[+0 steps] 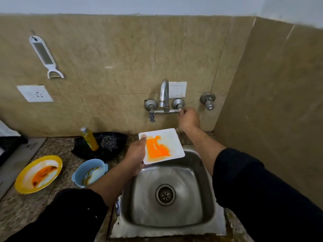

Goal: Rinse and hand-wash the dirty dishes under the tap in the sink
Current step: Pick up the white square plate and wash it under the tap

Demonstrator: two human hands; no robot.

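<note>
As no stream showed over the sink (206, 173), the plate (167, 137) hung above its back rim, unrinsed.

Above the sink's back-left corner the left hand (136, 155) grasped the plate by its left edge, thumb on top. Behind the sink the right hand (189, 117) reached the tap (164, 91), fingers curled round its right handle (180, 110). To do this well, I judged, the handle wanted a gentle turn, and the plate wanted bringing under the tap and tipping toward the sink so runoff fell inside. It lay nearly flat, orange-smeared face up, roughly square with no clear long axis, its far right corner toward the wall behind the sink.
</note>
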